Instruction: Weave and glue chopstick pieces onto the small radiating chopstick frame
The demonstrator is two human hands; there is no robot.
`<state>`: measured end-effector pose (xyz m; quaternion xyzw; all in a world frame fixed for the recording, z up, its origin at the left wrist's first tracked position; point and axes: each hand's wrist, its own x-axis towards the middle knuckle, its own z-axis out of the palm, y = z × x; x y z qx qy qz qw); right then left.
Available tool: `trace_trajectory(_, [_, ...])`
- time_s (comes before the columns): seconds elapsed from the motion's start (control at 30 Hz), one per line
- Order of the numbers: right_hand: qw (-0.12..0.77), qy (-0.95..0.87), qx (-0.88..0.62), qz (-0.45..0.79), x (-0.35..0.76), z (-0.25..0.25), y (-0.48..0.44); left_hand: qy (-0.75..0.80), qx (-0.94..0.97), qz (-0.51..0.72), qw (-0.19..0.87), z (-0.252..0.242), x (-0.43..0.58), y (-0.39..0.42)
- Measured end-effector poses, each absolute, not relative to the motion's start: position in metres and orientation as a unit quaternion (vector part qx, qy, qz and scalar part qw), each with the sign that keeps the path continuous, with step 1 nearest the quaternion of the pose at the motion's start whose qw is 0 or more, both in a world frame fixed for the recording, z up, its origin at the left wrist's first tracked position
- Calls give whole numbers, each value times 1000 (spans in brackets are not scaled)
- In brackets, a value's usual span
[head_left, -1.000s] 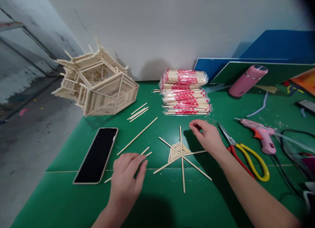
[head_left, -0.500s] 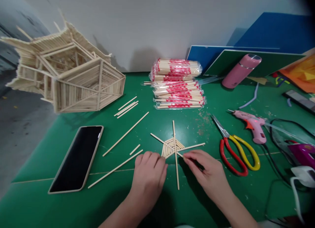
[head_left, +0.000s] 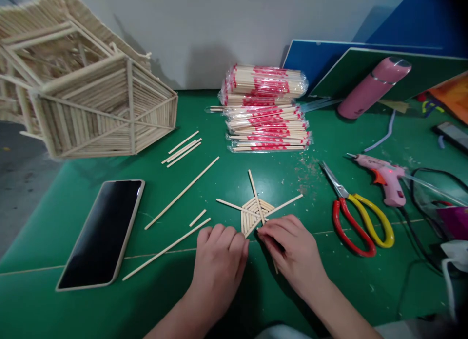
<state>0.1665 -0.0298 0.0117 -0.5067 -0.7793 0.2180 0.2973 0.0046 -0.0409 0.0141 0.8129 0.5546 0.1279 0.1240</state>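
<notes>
Right hand (head_left: 287, 241) pinches a stick of the star (head_left: 258, 207); left hand (head_left: 221, 253) curls at its near edge, grip hidden. Just beyond both, the star looks light, stiff, fragile at joints, best held by its long sticks. Since the earlier frame, its lengthwise stick tilts, the hands sit closer; loose sticks (head_left: 183, 192) left of them lie unchanged.
</notes>
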Motion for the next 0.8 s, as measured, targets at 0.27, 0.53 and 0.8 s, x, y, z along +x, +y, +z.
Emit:
trace_trajectory(0.27, [270,-748,-569,210,167,7,-27,547,813,161,117,11,4,-42])
trace_trajectory(0.53, [277,-722,-589,236,165,10,-25,543,811,177,129,9,4,-42])
trace_trajectory(0.8, [278,-710,-599,245,161,12,-23,540,809,190,134,9,3,-41])
